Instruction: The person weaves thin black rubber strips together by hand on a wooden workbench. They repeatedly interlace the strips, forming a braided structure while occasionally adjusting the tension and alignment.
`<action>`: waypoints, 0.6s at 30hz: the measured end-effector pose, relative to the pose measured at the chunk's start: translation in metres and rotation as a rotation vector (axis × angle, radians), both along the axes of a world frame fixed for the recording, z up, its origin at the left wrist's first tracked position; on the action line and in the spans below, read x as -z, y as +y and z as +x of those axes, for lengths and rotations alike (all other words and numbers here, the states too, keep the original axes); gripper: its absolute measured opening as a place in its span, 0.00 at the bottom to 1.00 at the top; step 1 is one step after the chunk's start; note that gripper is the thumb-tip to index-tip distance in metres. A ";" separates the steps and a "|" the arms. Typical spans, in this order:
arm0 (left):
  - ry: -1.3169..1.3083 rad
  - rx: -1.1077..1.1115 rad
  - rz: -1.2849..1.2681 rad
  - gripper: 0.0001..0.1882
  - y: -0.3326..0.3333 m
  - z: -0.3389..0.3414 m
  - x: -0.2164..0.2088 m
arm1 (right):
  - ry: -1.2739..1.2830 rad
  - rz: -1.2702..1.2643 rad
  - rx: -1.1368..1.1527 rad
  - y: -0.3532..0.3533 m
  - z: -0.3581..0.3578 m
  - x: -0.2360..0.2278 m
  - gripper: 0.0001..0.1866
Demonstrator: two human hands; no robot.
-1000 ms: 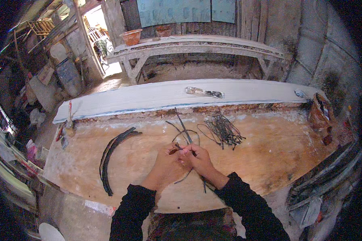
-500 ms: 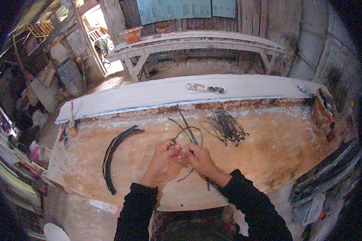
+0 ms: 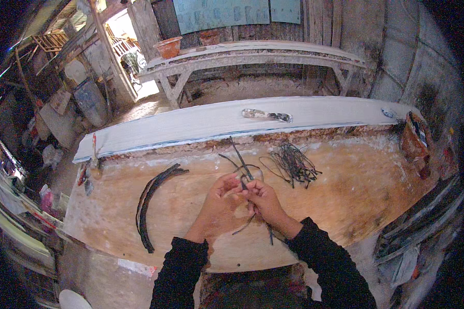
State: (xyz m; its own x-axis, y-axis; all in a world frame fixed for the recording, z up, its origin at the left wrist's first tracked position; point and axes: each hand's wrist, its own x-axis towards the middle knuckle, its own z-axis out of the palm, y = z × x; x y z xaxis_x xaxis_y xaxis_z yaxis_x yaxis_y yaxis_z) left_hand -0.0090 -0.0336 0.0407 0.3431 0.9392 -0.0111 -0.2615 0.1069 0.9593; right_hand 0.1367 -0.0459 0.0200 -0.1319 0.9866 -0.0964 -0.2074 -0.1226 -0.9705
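My two hands meet over the middle of a wooden board table. My left hand [image 3: 221,205] is closed in a pinch, with thumb and forefinger on a thin dark strip [image 3: 244,184]. Fingertips of my right hand [image 3: 268,202] press together on the same strip, touching the left fingers. Longer dark strips [image 3: 238,153] run beneath the hands, and their ends stick out beyond and below them. To the left lies a curved bundle of flat black strips [image 3: 145,208]. A loose heap of thin dark cords [image 3: 294,166] rests just right of the hands.
A white-coated plank [image 3: 191,126] runs along the table's far side, bearing a stained scraper [image 3: 267,115]. Brushes [image 3: 94,149] stand at its left end. An orange-brown container [image 3: 415,141] sits at the right. Behind is a whitened bench [image 3: 263,55] with orange pots [image 3: 168,47].
Both hands have shifted slightly right, and the left fingers have moved up along the strip. The loop of strip that rose beyond the hands is now smaller.
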 end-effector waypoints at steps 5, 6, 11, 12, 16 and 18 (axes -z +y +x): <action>0.140 0.162 0.115 0.22 0.010 0.003 0.028 | 0.333 0.001 0.062 0.007 0.000 0.006 0.06; 0.126 0.148 0.078 0.20 0.014 0.001 0.034 | 0.333 0.014 0.071 0.008 0.002 0.008 0.06; 0.145 0.076 0.028 0.14 0.019 -0.008 0.025 | 0.228 0.024 0.197 0.011 0.006 0.006 0.06; 0.152 0.045 0.045 0.14 0.017 -0.009 0.018 | 0.228 0.033 0.216 0.014 0.007 0.010 0.06; 0.144 -0.008 0.069 0.10 0.020 -0.012 0.014 | 0.350 -0.008 0.232 0.017 0.012 0.015 0.07; 0.163 -0.012 0.096 0.09 0.024 -0.016 0.016 | 0.401 -0.012 0.239 0.017 0.013 0.011 0.07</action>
State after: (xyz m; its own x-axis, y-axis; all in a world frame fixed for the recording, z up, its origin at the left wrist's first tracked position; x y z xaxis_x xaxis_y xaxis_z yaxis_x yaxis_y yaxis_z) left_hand -0.0249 -0.0099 0.0244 0.3328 0.9427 0.0249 -0.1030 0.0101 0.9946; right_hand 0.1495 -0.0290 0.0088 0.0700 0.9930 -0.0954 -0.5897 -0.0359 -0.8068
